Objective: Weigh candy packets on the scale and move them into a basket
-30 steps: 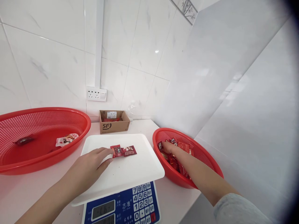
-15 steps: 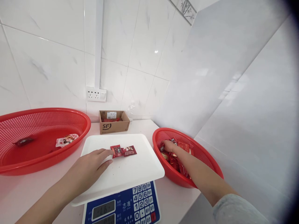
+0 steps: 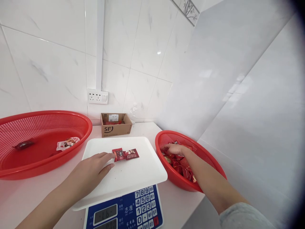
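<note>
My left hand [image 3: 95,168] rests over the white tray [image 3: 140,171] of a scale, fingers stretched out and thumb apart. Its fingertips touch the left edge of a small red packet [image 3: 118,155]. A darker red packet [image 3: 131,154] lies right beside that one, seemingly touching it. On the right, my right hand [image 3: 175,149] reaches into a red plastic basket [image 3: 212,159], its fingers extended over a heap of red wrapped packets [image 3: 181,167]. Nothing shows in its grasp, though the fingertips are partly hidden.
Below the tray is the scale's blue keypad and display [image 3: 128,210]. A larger red basket [image 3: 78,122] stands at left, holding a pink-and-white packet [image 3: 68,144] and a dark red one [image 3: 24,145]. Behind the tray are a cardboard box [image 3: 116,129] and a clear plastic bottle [image 3: 133,113].
My right hand has lifted slightly inside the basket and its fingers have straightened; the packets beneath have shifted. My left hand and the two packets on the tray stay put.
</note>
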`<state>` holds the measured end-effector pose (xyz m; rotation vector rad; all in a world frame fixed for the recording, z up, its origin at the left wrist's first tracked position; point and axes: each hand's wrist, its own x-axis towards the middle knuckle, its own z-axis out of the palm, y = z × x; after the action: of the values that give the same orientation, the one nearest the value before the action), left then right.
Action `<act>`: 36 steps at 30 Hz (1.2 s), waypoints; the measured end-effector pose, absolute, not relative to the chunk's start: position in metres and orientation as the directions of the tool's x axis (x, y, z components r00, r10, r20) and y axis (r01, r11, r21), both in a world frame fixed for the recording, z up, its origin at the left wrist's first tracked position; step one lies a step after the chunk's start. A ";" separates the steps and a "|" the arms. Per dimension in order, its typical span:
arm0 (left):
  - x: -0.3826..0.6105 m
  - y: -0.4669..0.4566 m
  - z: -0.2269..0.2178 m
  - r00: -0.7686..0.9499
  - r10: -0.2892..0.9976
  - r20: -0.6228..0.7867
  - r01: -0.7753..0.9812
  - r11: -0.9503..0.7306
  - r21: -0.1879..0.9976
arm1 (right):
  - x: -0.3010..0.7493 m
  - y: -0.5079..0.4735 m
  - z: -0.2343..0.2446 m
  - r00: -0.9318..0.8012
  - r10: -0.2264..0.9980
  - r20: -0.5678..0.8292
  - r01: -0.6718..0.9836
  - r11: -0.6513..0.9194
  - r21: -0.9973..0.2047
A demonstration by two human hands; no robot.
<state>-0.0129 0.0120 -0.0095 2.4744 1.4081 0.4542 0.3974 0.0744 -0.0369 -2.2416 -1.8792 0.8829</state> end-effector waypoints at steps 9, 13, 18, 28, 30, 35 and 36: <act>-0.012 0.012 -0.010 0.478 0.871 0.117 0.795 -0.485 0.364 | 0.394 0.072 -0.024 -0.179 0.817 -0.548 0.808 -0.196 -0.556; -0.013 0.011 -0.008 0.480 0.869 0.122 0.793 -0.489 0.363 | 0.402 0.067 -0.019 -0.144 0.802 -0.580 0.849 -0.201 -0.489; -0.012 0.011 -0.008 0.487 0.865 0.121 0.796 -0.497 0.345 | 0.406 0.053 -0.014 -0.128 0.807 -0.577 0.894 -0.158 -0.420; -0.010 0.009 -0.009 0.502 0.856 0.122 0.785 -0.510 0.351 | 0.395 0.039 -0.035 0.003 0.926 -0.377 0.935 -0.137 -0.328; -0.010 0.009 -0.008 0.495 0.858 0.136 0.785 -0.509 0.354 | 0.395 0.037 -0.031 0.004 0.946 -0.325 0.927 -0.126 -0.354; -0.012 0.009 -0.008 0.484 0.857 0.175 0.778 -0.513 0.363 | 0.394 0.030 -0.020 0.018 0.989 -0.145 0.899 -0.080 -0.430; -0.012 0.009 -0.009 0.483 0.857 0.181 0.778 -0.514 0.362 | 0.394 0.029 -0.017 0.032 0.994 -0.101 0.896 -0.074 -0.439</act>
<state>-0.0117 0.0090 -0.0085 2.4987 1.4029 0.5014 0.3937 0.0294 -0.0173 -2.0561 -1.9442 0.5602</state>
